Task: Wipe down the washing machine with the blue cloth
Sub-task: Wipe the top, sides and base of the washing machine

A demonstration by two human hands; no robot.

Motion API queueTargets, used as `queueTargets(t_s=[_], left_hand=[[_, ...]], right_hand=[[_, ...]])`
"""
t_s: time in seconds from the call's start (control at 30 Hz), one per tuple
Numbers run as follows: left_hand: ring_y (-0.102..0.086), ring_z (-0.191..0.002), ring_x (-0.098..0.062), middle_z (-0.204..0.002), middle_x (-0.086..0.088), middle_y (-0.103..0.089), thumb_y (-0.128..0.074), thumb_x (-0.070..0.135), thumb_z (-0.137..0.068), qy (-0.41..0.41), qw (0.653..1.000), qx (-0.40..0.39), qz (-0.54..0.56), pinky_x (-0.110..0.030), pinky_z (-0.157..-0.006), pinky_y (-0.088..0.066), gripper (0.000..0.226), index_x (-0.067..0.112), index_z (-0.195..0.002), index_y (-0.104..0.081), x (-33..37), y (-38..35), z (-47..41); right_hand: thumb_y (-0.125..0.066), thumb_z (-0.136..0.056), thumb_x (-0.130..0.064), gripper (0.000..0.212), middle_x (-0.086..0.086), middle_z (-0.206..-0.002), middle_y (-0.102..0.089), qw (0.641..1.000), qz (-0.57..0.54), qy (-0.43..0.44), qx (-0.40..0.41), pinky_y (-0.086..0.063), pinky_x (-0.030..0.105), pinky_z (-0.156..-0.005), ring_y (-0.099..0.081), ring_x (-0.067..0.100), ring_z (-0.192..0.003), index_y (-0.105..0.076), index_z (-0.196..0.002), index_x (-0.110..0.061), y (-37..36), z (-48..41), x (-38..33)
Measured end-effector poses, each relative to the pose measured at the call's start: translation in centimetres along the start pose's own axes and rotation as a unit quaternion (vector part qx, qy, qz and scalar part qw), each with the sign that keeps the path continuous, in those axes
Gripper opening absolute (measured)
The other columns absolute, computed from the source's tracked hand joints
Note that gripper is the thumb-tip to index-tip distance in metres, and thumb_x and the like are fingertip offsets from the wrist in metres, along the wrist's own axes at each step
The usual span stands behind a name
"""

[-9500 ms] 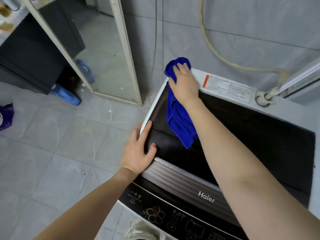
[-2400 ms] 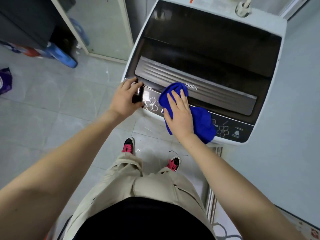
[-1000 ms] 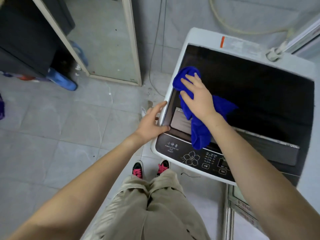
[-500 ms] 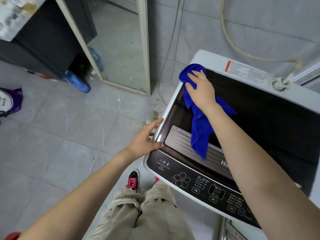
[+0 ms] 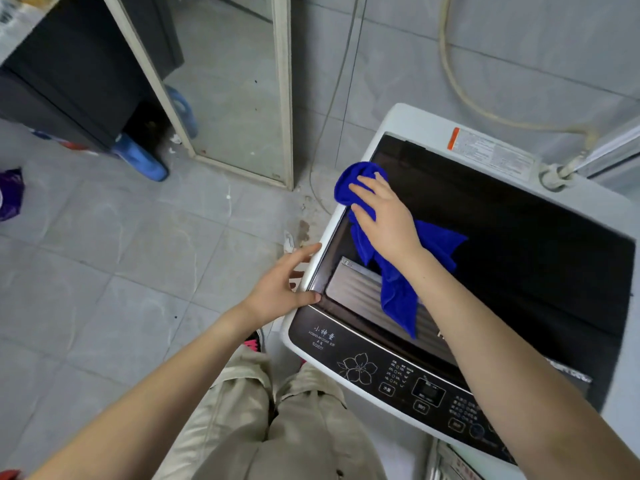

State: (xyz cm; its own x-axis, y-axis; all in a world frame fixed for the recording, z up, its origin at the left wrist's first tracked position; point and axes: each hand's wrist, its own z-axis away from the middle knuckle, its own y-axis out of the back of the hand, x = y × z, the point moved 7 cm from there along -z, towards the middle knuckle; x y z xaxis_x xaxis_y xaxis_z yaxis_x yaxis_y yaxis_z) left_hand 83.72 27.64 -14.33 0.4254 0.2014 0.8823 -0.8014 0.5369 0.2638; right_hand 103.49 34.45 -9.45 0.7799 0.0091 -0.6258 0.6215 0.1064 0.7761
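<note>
Grey floor tiles [image 5: 104, 271] surround the washing machine [image 5: 408, 123], where the right hand [image 5: 388, 220], fingers straight, presses the blue cloth [image 5: 398, 299] on the lid [image 5: 519, 244] at its ten o'clock edge, the spread left hand [image 5: 280, 289] bracing the side at eight; mid-wipe, the next stroke likely calls for sweeping toward three o'clock

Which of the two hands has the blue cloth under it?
The right hand, pressed flat on the blue cloth atop the washing machine. The left hand has no cloth; it rests on the machine's left edge.
</note>
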Motion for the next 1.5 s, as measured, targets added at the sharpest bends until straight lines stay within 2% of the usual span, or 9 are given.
queueTargets(t_s=[0.3, 0.63, 0.8, 0.87, 1.0, 1.1, 1.27, 1.33, 1.5], left_hand=[[-0.063, -0.096, -0.019, -0.117, -0.002, -0.058, -0.070, 0.006, -0.085, -0.038, 0.999, -0.003, 0.003, -0.027, -0.084, -0.052, 0.037, 0.023, -0.117, -0.062, 4.6, 4.2, -6.3], [-0.062, -0.099, -0.014, -0.119, 0.003, -0.058, -0.059, 0.004, -0.089, -0.125, 0.989, -0.069, 0.027, -0.022, -0.090, -0.049, 0.035, 0.024, -0.117, -0.061, 9.4, 8.5, -13.3], [-0.047, -0.119, -0.003, -0.135, 0.004, -0.045, -0.061, 0.016, -0.092, -0.173, 0.979, -0.103, -0.043, -0.008, -0.101, -0.034, 0.045, 0.024, -0.135, -0.052, 12.0, 7.0, -13.9], [-0.035, -0.133, -0.011, -0.149, -0.004, -0.032, -0.060, 0.027, -0.092, -0.228, 0.961, -0.086, -0.131, -0.019, -0.112, -0.028, 0.056, 0.021, -0.144, -0.041, 13.0, 4.5, -13.5], [-0.015, -0.145, -0.038, -0.158, -0.016, -0.019, -0.048, 0.049, -0.091, -0.243, 0.911, -0.023, -0.333, -0.054, -0.116, -0.019, 0.070, 0.019, -0.151, -0.026, 13.6, -2.1, -12.5], [-0.017, -0.145, -0.038, -0.158, -0.016, -0.022, -0.045, 0.048, -0.094, -0.230, 0.900, 0.006, -0.369, -0.056, -0.114, -0.023, 0.066, 0.019, -0.151, -0.027, 12.5, -3.9, -13.8], [-0.029, -0.142, -0.023, -0.155, -0.008, -0.031, -0.045, 0.025, -0.099, -0.265, 0.952, 0.024, -0.152, -0.030, -0.116, -0.026, 0.051, 0.018, -0.148, -0.036, 12.1, -0.2, -21.5], [-0.025, -0.143, -0.008, -0.157, 0.002, -0.029, -0.045, 0.023, -0.101, -0.213, 0.977, -0.022, -0.021, -0.013, -0.113, -0.019, 0.049, 0.024, -0.149, -0.033, 11.5, 0.5, -23.4], [-0.031, -0.134, 0.006, -0.152, 0.011, -0.035, -0.043, 0.030, -0.103, 0.001, 0.972, -0.045, 0.231, -0.002, -0.100, -0.026, 0.047, 0.023, -0.149, -0.034, 8.1, 0.2, -23.9]], right_hand=[[-0.054, -0.105, -0.017, 0.039, 0.008, -0.155, -0.047, 0.968, -0.056, -0.173, 0.173, -0.027, 0.030, -0.120, -0.029, 0.024, -0.152, -0.058, -0.143, -0.009, 1.5, -6.2, 1.0], [-0.053, -0.106, -0.025, 0.036, -0.003, -0.157, -0.045, 0.846, -0.203, -0.363, 0.333, -0.025, 0.029, -0.123, -0.030, 0.007, -0.148, -0.060, -0.140, -0.015, 0.2, -3.2, -1.5], [-0.050, -0.106, -0.014, 0.044, -0.005, -0.161, -0.036, 0.901, -0.115, -0.320, 0.269, -0.018, -0.005, -0.103, -0.027, -0.003, -0.141, -0.050, -0.149, -0.021, 2.0, -1.0, -2.2], [-0.047, -0.107, -0.011, 0.043, -0.002, -0.161, -0.037, 0.897, -0.084, -0.325, 0.288, -0.019, -0.009, -0.099, -0.029, -0.005, -0.138, -0.050, -0.150, -0.019, 3.2, 0.4, -1.4], [-0.045, -0.107, -0.008, 0.043, -0.001, -0.161, -0.038, 0.901, -0.030, -0.340, 0.268, -0.026, 0.022, -0.120, -0.031, 0.013, -0.150, -0.051, -0.149, -0.017, 4.9, 2.3, 1.4], [-0.045, -0.108, -0.009, 0.043, -0.001, -0.161, -0.038, 0.908, -0.014, -0.340, 0.244, -0.027, 0.033, -0.123, -0.028, 0.016, -0.152, -0.051, -0.149, -0.018, 5.1, 2.6, 3.6], [-0.044, -0.109, -0.022, 0.045, -0.005, -0.164, -0.032, 0.940, 0.032, -0.279, 0.195, -0.019, 0.030, -0.122, -0.013, 0.005, -0.153, -0.043, -0.154, -0.022, 5.4, 0.2, 5.2], [-0.044, -0.109, -0.023, 0.046, -0.004, -0.165, -0.031, 0.953, 0.060, -0.240, 0.174, -0.018, 0.033, -0.124, -0.012, 0.004, -0.152, -0.040, -0.155, -0.022, 5.3, -2.1, 5.1], [-0.041, -0.110, -0.027, 0.049, 0.000, -0.166, -0.028, 0.966, 0.111, -0.190, 0.134, -0.006, 0.028, -0.124, -0.014, 0.016, -0.156, -0.033, -0.158, -0.022, 5.8, -8.6, 5.3]])
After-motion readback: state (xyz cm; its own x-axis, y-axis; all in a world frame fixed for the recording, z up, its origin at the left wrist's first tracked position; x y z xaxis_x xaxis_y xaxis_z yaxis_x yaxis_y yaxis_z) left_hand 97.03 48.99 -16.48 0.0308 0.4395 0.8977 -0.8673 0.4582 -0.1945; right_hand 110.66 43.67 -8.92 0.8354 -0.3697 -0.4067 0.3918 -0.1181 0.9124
